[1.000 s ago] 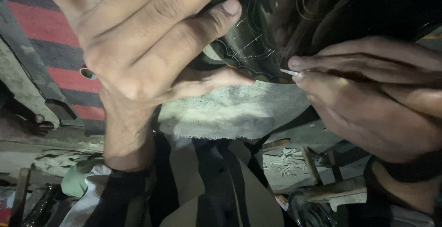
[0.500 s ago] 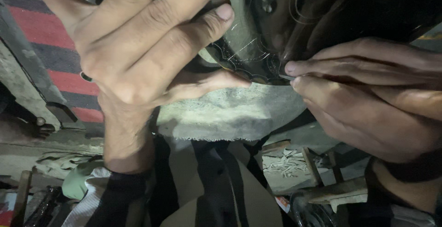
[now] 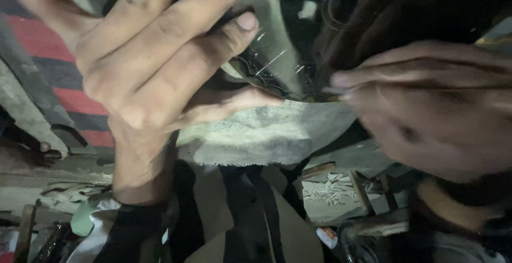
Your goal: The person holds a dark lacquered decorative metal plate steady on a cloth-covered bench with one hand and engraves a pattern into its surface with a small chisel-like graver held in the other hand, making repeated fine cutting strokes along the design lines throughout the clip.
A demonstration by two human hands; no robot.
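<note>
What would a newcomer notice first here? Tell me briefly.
The left hand fills the upper left, fingers spread against a dark shiny piece with scratched lines. At right, the blurred right hand pinches a thin tool to that piece's lower edge, above a frayed grey cloth.

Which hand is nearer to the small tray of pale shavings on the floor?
Right. The right hand hangs just above the small tray of pale shavings; the left hand is farther away, up at the left, resting on the dark glossy workpiece.
</note>
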